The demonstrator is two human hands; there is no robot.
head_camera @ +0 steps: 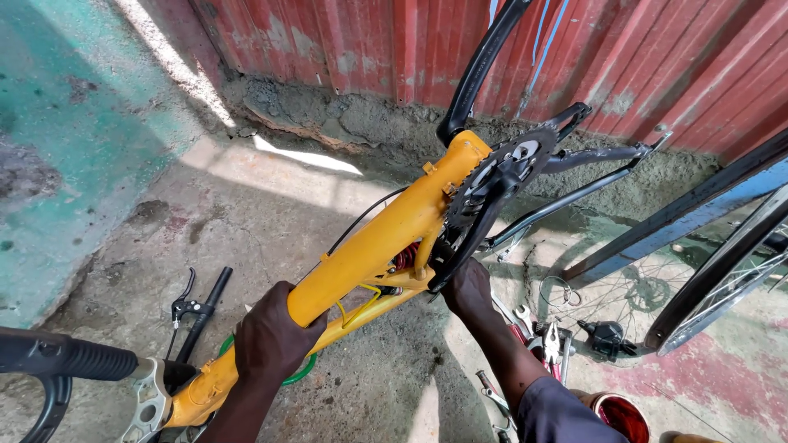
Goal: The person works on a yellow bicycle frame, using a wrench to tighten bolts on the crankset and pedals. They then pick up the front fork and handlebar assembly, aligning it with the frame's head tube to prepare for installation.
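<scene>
A yellow bicycle frame (386,234) lies upside down across the middle, running from lower left to upper right. My left hand (271,336) is wrapped around its main tube. My right hand (466,287) grips the black crank arm (464,246) just below the black chainring (501,176). Black rear stays (574,193) stick out to the right and a black curved bar (480,61) rises above the frame. A red spring shock (405,258) sits inside the frame.
A black handlebar with a grip (70,357) and brake lever (185,303) lie at the lower left. Wrenches and pliers (538,336) are scattered on the concrete. A wheel (722,275) leans at the right. A red corrugated wall (369,41) stands behind.
</scene>
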